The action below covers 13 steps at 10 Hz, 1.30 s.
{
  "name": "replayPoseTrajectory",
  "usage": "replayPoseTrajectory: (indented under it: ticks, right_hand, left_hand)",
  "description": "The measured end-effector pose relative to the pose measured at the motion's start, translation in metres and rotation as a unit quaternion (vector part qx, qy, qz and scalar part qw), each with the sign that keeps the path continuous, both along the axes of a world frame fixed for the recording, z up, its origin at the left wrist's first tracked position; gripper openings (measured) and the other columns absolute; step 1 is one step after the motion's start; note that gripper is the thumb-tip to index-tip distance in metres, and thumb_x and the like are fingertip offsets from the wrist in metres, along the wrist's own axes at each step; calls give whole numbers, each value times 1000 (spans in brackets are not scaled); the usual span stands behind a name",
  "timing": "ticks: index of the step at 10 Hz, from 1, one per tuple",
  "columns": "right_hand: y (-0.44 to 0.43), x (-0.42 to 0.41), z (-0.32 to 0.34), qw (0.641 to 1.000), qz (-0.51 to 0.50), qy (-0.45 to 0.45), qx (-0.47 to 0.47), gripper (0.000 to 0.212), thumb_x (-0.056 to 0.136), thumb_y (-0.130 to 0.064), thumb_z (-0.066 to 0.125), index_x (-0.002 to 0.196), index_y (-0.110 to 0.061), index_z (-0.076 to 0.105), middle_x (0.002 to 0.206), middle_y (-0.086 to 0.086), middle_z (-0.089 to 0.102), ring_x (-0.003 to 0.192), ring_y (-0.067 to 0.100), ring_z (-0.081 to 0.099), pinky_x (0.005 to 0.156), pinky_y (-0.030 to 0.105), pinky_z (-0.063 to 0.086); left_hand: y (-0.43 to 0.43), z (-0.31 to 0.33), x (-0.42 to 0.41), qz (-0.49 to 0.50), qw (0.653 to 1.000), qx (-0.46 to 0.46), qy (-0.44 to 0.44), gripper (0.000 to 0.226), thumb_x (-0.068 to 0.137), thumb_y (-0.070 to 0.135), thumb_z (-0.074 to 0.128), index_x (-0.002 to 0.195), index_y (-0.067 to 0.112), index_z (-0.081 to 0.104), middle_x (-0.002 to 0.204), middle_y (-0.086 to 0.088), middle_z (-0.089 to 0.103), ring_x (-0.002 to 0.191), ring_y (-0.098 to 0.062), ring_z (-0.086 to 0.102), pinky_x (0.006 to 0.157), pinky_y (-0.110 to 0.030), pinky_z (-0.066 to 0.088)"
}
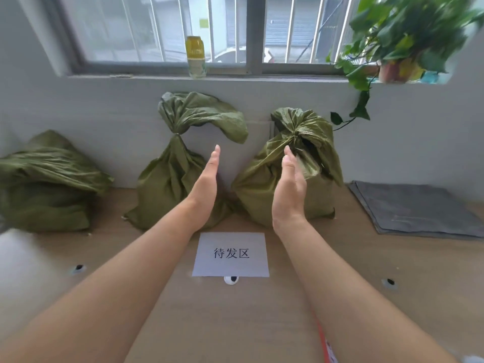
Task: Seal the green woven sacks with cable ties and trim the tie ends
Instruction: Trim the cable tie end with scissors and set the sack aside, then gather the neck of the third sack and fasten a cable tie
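A white sign (230, 254) is lying flat on the desk (235, 323), reading "待发区" in black. Three green sacks are sitting beyond the sign, against the wall. The middle sack (170, 184) is standing just beyond the sign's left corner, its neck cinched tight and its top flopping over. The right sack (251, 189) is standing just beyond the right corner, its top bunched together. The left sack (44, 184) is slumping well to the sign's left. Their contents are hidden, and I cannot tell whether ties are on the necks.

Both grips are hovering over the sign's far edge, palms facing each other, fingers straight, holding nothing: the left grip (207, 184) before the middle sack, the right grip (289, 184) before the right sack.

Far beyond the sign a yellow-topped bottle (196, 57) is standing on the sill, its print too blurred to read. A grey cloth (413, 208) is lying right of the sign.
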State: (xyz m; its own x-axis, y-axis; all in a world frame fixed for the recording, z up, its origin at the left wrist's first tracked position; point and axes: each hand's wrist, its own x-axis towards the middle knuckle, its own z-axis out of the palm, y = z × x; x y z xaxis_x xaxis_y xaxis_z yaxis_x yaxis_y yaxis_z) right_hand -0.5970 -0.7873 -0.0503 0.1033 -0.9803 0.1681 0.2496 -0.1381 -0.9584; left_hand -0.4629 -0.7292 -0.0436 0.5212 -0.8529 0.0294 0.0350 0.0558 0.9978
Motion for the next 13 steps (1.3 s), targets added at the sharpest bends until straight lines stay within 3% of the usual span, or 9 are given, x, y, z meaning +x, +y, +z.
replayPoseTrajectory:
  ticks: [1,2,4,6,8,9,10,11,13]
  right_hand:
    - [44,14,9,999,36,-3,7,42,111,-29,38,152,-25,51,153,-15,49,127,-7,45,106,15,29]
    - [86,32,15,996,83,-7,21,42,111,-30,38,152,-28,50,147,-19,49,139,5,44,112,21,30]
    - [172,79,25,989,147,-5,9,41,111,-31,39,150,-29,52,148,-17,50,144,11,44,120,28,30]
    - [263,137,38,983,181,10,-23,39,110,-28,42,146,-28,57,143,-15,54,135,3,46,119,27,32]
    - [359,205,28,976,216,26,17,40,110,-31,42,148,-31,54,138,-18,50,144,16,45,123,33,30]
    - [399,241,21,972,230,33,45,42,110,-35,41,151,-32,51,137,-21,47,146,15,42,119,29,29]
    - [424,277,21,967,244,37,58,42,110,-35,41,152,-32,49,139,-22,46,146,13,42,116,26,29]
    - [432,306,20,962,261,49,63,43,110,-34,40,153,-32,47,150,-18,45,147,12,41,115,26,27]
    - [405,366,-14,953,282,71,85,43,111,-33,38,152,-31,48,139,-22,45,146,13,43,120,30,27]
  left_hand:
    - [53,9,10,23,999,27,-6,71,102,69,32,160,29,31,168,6,28,156,-16,21,116,-31,20]
    - [106,13,20,45,998,32,0,72,101,69,32,160,27,32,165,4,33,154,-17,26,101,-28,25]
    - [202,20,56,106,994,4,21,65,105,64,26,161,31,29,168,9,25,157,-12,17,114,-27,18]
    - [292,34,115,127,991,-32,17,61,106,63,21,162,39,26,172,9,16,159,-12,9,123,-33,6]
    - [389,34,180,124,992,-8,-20,73,97,73,37,159,35,32,167,10,29,157,-14,20,103,-27,20]
    - [425,35,211,114,993,18,-8,72,99,70,37,159,30,33,165,6,33,155,-16,26,100,-28,23]
    - [442,31,252,119,993,20,3,66,103,67,28,160,33,31,168,5,27,157,-17,19,113,-31,20]
    - [446,25,276,120,992,32,14,58,105,64,18,159,46,28,173,4,13,160,-16,8,127,-44,-1]
    - [439,-2,327,136,988,71,-3,56,104,65,18,157,49,27,173,8,10,159,-14,9,128,-47,-1]
